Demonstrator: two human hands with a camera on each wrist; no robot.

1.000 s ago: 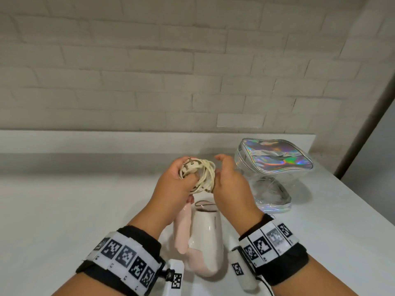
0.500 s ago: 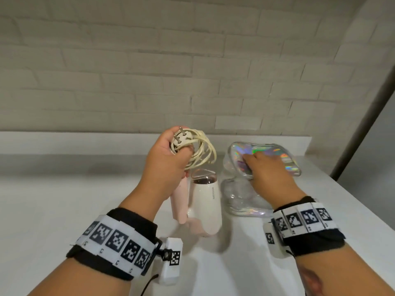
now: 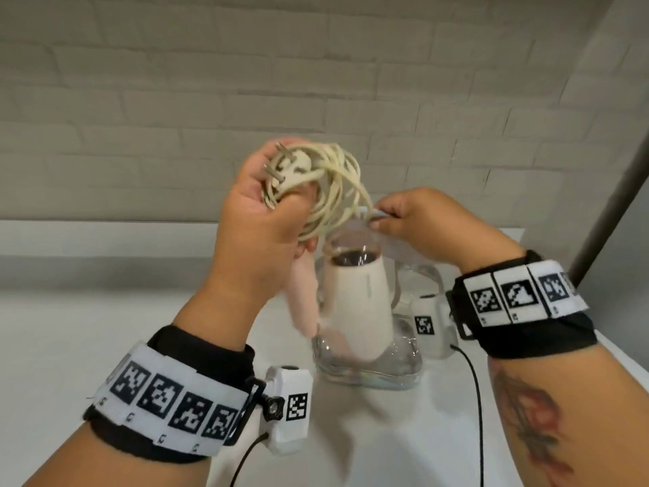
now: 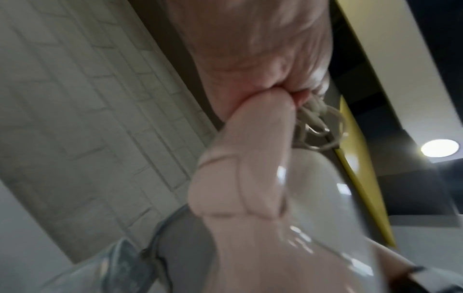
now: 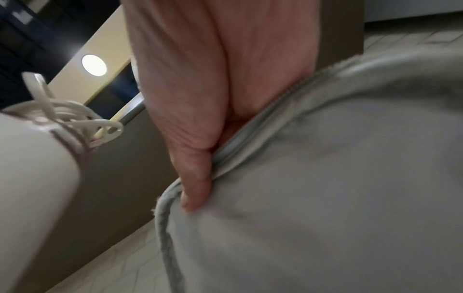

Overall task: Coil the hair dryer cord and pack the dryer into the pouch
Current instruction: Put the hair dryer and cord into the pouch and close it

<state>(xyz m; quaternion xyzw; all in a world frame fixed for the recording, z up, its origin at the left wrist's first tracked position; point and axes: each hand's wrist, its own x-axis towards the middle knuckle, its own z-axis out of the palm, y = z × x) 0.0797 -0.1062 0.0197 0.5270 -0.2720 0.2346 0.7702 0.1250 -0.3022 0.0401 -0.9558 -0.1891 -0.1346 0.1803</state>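
My left hand (image 3: 277,205) grips the coiled cream cord (image 3: 333,191) with its plug (image 3: 291,166) sticking up, and holds the top of the pink folded handle (image 3: 303,297). The white dryer body (image 3: 358,304) hangs nozzle-up with its lower end inside the clear pouch (image 3: 368,363), which stands on the table. My right hand (image 3: 382,217) pinches the pouch's upper rim beside the nozzle. In the left wrist view the pink handle (image 4: 240,178) fills the middle and the cord (image 4: 315,123) shows behind it. In the right wrist view my thumb (image 5: 195,178) presses the pouch's zipper edge (image 5: 250,123).
The white table (image 3: 105,328) runs back to a low ledge and a pale brick wall (image 3: 175,100). Its right edge (image 3: 625,360) lies close beside my right forearm. A dark pillar (image 3: 611,170) rises at the right. Black wrist-camera cables (image 3: 474,398) trail toward me.
My left hand has carried the dryer and cord rightward and lowered the dryer's end into the pouch. My right hand went from the cord to the pouch and now lifts its rim.
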